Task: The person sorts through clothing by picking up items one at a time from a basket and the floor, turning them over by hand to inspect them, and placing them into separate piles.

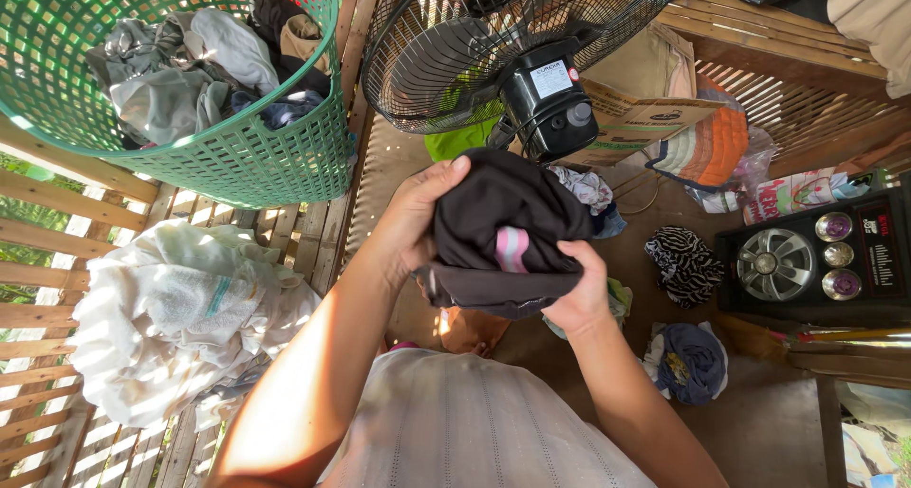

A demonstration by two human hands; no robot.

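Both my hands hold a black garment [503, 222] with a pink and grey stripe, bunched up in front of my chest. My left hand [415, 213] grips its left side with the thumb over the top edge. My right hand [581, 293] clasps its lower right corner from below. Just beyond the garment stands a black electric fan [493, 51], its motor housing facing me.
A green plastic laundry basket [237, 160] full of clothes stands at upper left on the slatted bamboo floor. A heap of white cloth [180, 308] lies at left. A cardboard box [645, 118], folded clothes, a zebra-print piece [683, 265], a blue bundle [693, 360] and a speaker [816, 260] lie at right.
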